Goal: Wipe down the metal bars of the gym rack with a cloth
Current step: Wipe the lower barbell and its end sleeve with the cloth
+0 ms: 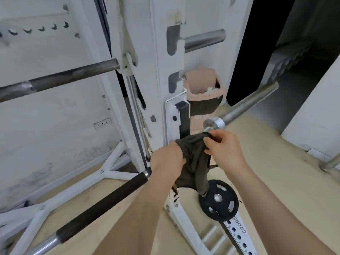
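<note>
Two bare forearms rise from the bottom edge of the frame toward its middle, each ending in one of the hands. No sleeve, cuff or glove covers either arm as far as the frame's lower edge shows them. The left hand (166, 160) carries no ring, watch or band on its wrist. The right hand (225, 150) is likewise unadorned, its wrist plain, and its fingers (214, 138) show short nails without visible polish. No markings are visible on either arm.
</note>
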Action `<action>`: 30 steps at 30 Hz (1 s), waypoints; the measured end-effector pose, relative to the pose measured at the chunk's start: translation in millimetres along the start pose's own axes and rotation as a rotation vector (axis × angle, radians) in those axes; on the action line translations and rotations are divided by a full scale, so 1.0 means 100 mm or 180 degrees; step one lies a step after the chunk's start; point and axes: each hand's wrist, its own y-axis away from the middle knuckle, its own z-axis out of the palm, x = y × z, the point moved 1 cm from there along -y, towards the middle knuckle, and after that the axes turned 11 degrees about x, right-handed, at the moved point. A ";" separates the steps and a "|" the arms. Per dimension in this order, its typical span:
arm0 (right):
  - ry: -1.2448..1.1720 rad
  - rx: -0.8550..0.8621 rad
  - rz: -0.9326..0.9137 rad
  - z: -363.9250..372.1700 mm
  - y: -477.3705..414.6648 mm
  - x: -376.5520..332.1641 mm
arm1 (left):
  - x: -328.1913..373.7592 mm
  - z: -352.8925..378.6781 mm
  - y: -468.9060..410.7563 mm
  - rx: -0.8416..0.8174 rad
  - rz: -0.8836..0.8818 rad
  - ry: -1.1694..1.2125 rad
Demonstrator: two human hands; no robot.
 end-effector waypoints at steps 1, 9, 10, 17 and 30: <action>0.0063 0.0075 -0.0005 -0.02 -0.09 0.04 | 0.01 0.02 -0.07 -0.0014 0.0053 0.0060; 0.1222 0.0051 -0.0550 0.08 -0.29 0.11 | -0.13 -0.01 -0.16 -0.0409 0.0563 0.0723; 0.1125 0.0036 -0.0530 0.04 -0.27 0.07 | -0.13 -0.04 -0.09 -0.0185 0.0528 0.0617; -0.1849 0.0161 0.0507 -0.53 -0.21 -0.53 | 0.01 -0.68 0.19 0.1191 -0.0047 0.2122; 0.1741 -0.0683 -0.1386 -0.15 -0.93 0.09 | 1.16 -0.10 -0.51 -0.0535 0.0284 -0.0529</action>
